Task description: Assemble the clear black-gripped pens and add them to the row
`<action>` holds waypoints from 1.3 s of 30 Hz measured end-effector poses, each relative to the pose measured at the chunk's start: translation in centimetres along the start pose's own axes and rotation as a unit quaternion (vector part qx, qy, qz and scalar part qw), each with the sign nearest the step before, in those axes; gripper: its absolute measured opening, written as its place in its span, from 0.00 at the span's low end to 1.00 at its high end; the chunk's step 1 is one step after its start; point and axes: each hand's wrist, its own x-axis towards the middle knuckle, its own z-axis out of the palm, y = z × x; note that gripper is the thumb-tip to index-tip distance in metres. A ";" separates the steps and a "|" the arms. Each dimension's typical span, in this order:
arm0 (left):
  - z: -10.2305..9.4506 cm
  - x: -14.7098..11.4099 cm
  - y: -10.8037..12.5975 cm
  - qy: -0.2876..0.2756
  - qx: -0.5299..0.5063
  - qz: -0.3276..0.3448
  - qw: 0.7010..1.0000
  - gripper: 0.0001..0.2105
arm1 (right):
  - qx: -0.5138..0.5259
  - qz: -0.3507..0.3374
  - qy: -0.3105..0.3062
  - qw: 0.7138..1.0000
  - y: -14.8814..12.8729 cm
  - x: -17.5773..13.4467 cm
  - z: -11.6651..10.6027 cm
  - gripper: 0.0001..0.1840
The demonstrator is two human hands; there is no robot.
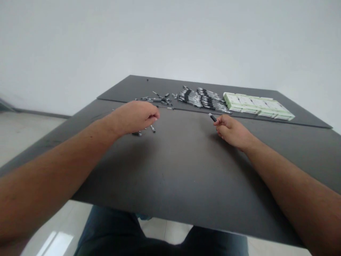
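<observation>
The short pen part (212,117), dark with a pale end, is in the right hand (231,131), pinched between thumb and fingers and jutting from the grip toward the left, above the tabletop (176,170). The left hand (142,115) is well apart from that grip, raised, with its fingers curled in and the gap narrow; whether anything is inside it I cannot tell.

Just below the left grip are a small pen piece (152,129) and a dark piece (136,134), the latter partly hidden by the hand. Beyond the left grip is a loose scatter of pen parts (160,100). Beyond the right grip and to its left, many pens lie side by side in a left group (190,96) and a right group (213,100). Green-and-white boxes (255,105) lie farther off, to the right of this grip. A pale wall (170,39) stands behind the table, farthest from both hands.
</observation>
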 end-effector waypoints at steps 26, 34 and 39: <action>2.4 0.5 -3.0 -0.145 0.109 0.064 0.981 0.09 | 0.121 0.000 0.031 0.992 -0.1 0.3 0.4 0.16; -3.6 0.0 1.1 0.120 -0.074 -0.008 0.990 0.07 | 0.132 -0.033 0.028 0.990 -0.9 -0.1 0.2 0.13; -1.8 2.0 7.9 0.283 -0.455 -0.089 0.839 0.02 | 0.117 -0.080 0.027 0.990 -1.7 -0.6 -0.1 0.13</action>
